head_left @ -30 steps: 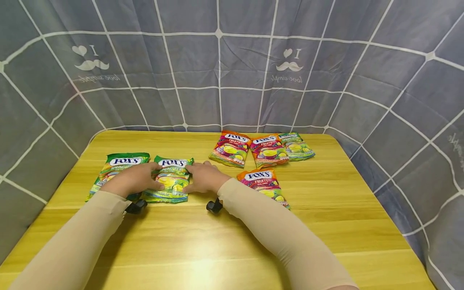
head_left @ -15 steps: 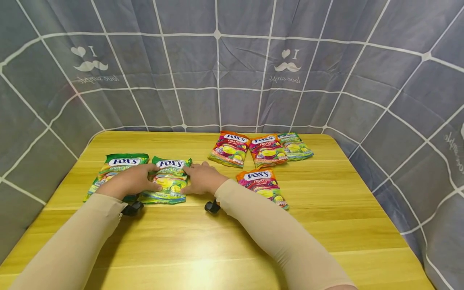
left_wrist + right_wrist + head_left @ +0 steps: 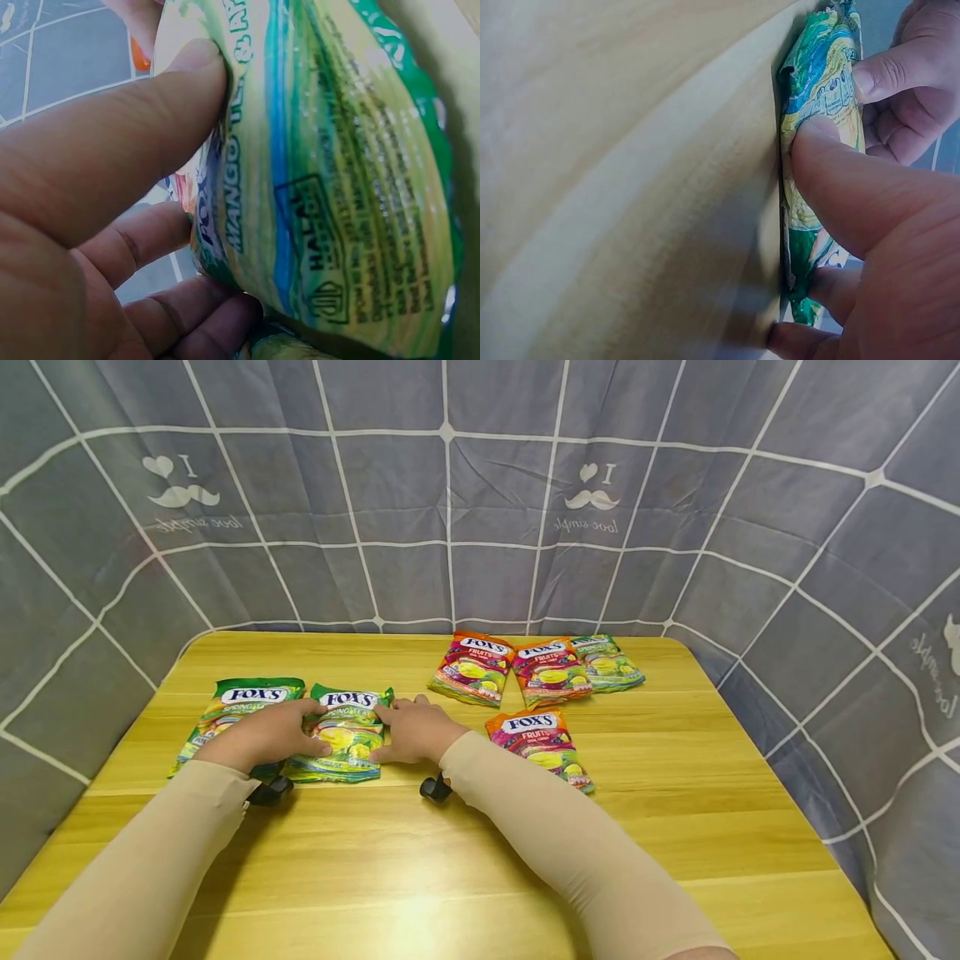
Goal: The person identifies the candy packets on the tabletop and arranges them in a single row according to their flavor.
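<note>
A green FOX'S Spring Tea candy bag (image 3: pixel 341 739) lies face up on the wooden table, between my two hands. My left hand (image 3: pixel 266 732) grips its left side; in the left wrist view the thumb (image 3: pixel 169 112) presses on the bag and the fingers bend about its top edge. On the opposite side, my right hand (image 3: pixel 420 731) holds the bag's edge, its thumb (image 3: pixel 836 161) against the wrapper in the right wrist view. A second green candy bag (image 3: pixel 240 710) lies to the left, partly under my left hand and forearm.
Two orange and purple FOX'S Fruits bags (image 3: pixel 472 668) and a green bag (image 3: pixel 607 664) lie at the back right, the green one partly covered. Another Fruits bag (image 3: pixel 536 739) is partly behind my right forearm. A grey checked curtain (image 3: pixel 495 502) surrounds the table (image 3: pixel 675 793).
Everything in the head view has drifted slightly left. Both hands stay on the same green candy bag, with their grip looking much the same.
</note>
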Demonstrator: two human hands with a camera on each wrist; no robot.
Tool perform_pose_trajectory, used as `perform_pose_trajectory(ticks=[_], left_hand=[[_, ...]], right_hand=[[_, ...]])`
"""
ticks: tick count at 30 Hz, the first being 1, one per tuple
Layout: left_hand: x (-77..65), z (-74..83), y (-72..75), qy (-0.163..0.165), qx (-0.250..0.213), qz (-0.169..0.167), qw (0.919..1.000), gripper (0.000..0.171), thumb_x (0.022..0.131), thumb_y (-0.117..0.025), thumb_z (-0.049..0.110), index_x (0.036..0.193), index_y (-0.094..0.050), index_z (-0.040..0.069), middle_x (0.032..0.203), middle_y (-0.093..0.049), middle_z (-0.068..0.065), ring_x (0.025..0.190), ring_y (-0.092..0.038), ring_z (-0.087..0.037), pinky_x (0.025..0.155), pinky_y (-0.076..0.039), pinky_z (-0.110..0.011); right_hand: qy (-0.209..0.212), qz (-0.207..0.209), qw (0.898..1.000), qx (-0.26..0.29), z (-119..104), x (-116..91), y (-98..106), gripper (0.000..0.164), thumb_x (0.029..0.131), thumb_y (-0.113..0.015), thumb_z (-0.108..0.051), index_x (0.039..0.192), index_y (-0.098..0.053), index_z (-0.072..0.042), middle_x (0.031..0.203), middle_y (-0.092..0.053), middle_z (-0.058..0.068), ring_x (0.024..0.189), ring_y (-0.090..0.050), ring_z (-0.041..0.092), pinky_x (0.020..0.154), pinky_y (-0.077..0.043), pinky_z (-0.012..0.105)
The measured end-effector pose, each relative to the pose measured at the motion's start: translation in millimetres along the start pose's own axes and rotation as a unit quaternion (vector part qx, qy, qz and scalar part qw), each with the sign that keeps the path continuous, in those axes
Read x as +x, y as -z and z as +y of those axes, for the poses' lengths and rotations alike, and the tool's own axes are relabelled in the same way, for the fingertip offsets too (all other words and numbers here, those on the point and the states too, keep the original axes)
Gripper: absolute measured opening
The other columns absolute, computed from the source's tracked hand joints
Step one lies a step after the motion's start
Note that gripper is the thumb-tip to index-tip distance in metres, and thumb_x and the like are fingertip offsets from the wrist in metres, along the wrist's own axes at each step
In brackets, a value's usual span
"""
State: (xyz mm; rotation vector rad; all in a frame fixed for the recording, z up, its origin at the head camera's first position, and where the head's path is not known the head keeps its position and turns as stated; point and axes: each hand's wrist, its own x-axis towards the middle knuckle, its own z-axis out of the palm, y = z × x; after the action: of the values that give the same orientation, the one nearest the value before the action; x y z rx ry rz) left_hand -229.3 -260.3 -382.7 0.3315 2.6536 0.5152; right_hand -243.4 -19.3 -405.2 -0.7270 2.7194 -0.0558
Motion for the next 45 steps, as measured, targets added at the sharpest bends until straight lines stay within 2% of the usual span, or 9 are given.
perform_pose_trajectory(ticks=[14, 32, 45], left_hand=[[-0.4, 0.3, 0.8, 0.000, -0.008, -0.002, 1.0000, 0.090, 0.094, -0.079, 0.048, 0.158, -0.042, -0.003, 0.148, -0.053, -0.035, 0.130, -0.056, -0.053, 0.098, -0.052, -0.065], [-0.1, 1.4, 0.7, 0.004, -0.006, -0.003, 1.0000, 0.090, 0.093, -0.079, 0.048, 0.158, -0.042, -0.001, 0.153, -0.048, -0.036, 0.134, -0.051, -0.057, 0.101, -0.048, -0.069], [0.1, 1.9, 0.3, 0.006, -0.007, -0.002, 1.0000, 0.091, 0.093, -0.079, 0.049, 0.158, -0.042, -0.002, 0.151, -0.050, -0.036, 0.132, -0.054, -0.055, 0.100, -0.049, -0.068]], right_hand=[[-0.004, -0.008, 1.000, -0.003, -1.8, -2.4, 2.2, 0.088, 0.097, -0.058, -0.072, 0.169, -0.023, -0.035, 0.173, -0.033, 0.000, 0.154, -0.035, 0.031, 0.121, -0.041, 0.044], [-0.001, -0.008, 1.000, -0.010, -0.4, -1.2, 0.1, 0.088, 0.097, -0.056, -0.073, 0.169, -0.022, -0.035, 0.173, -0.032, -0.001, 0.150, -0.037, 0.030, 0.118, -0.042, 0.044], [-0.001, -0.007, 1.000, -0.001, -0.3, -1.5, -0.7, 0.089, 0.097, -0.056, -0.073, 0.169, -0.021, -0.035, 0.174, -0.030, -0.002, 0.153, -0.034, 0.031, 0.120, -0.041, 0.046]])
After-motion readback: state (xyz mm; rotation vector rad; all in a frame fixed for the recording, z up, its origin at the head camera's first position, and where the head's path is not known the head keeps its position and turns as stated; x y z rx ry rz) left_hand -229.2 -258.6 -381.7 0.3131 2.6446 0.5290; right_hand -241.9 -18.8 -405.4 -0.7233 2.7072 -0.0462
